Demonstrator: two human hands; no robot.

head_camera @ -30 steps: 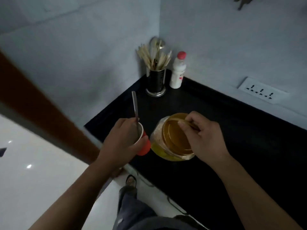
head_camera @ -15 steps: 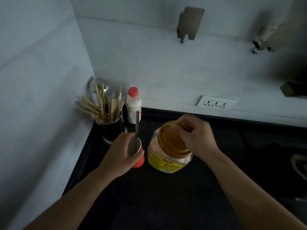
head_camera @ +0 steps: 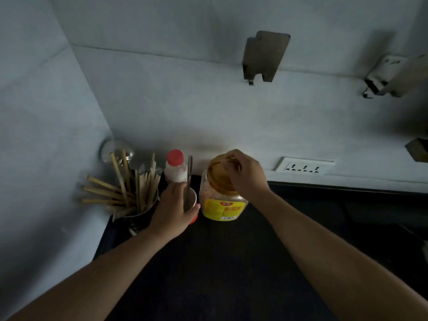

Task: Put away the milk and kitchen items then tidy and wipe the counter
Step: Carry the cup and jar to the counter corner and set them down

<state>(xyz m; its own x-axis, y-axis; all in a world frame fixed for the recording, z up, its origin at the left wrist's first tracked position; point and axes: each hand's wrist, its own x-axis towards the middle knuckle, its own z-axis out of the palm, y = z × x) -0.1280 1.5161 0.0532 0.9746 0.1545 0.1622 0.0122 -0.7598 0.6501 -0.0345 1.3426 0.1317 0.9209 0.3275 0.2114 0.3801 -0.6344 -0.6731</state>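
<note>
Here, the small milk bottle [head_camera: 175,169] with a red cap stands at the back of the black counter [head_camera: 231,262]. Just in front, the left hand [head_camera: 172,210] wraps around a red cup [head_camera: 191,205] holding a spoon [head_camera: 189,172]. The right hand [head_camera: 246,176] pinches the jar's [head_camera: 223,205] amber lid [head_camera: 218,176].

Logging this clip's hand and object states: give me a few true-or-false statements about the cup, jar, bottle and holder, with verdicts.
1. The left hand holds a cup with a spoon in it. True.
2. The right hand grips the bottle. False: it is on the jar lid.
3. The bottle cap is red. True.
4. The holder stands right of the jar. False: it is at the left, in the corner.
</note>
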